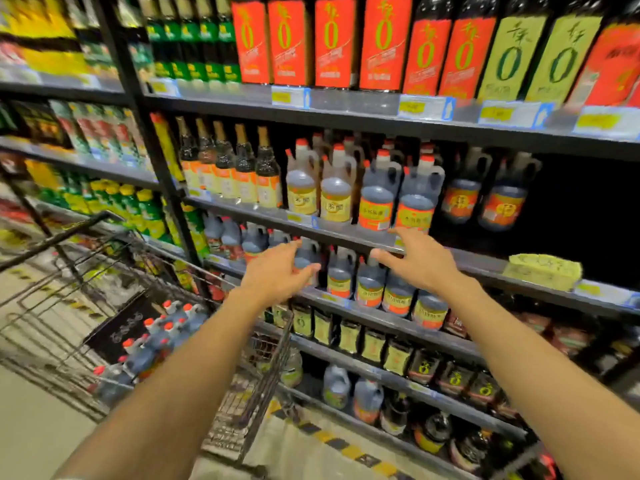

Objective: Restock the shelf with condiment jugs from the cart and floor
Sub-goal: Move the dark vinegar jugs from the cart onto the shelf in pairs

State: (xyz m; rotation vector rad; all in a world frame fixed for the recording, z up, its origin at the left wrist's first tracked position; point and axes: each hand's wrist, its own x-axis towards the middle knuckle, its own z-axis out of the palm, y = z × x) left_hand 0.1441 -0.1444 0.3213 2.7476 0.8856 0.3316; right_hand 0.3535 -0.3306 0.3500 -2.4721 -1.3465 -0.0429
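Both my hands reach toward the black shelf [367,240]. My left hand [277,271] is open with relaxed fingers, in front of a dark jug [306,254] on the lower row; whether it touches is unclear. My right hand [420,259] is open too, fingers spread, just below the jugs with red caps and orange labels [414,199] on the row above. It holds nothing. Down at the left, the wire cart [249,403] carries several dark jugs with red caps [156,341].
Tall bottles with red and green labels [332,43] fill the top shelf. A dark gap [588,209] lies right of the jugs, with a yellow-green pack [542,271] below it. Lower shelves hold small dark bottles [374,344] and jugs [367,400]. Striped tape [346,445] marks the floor.
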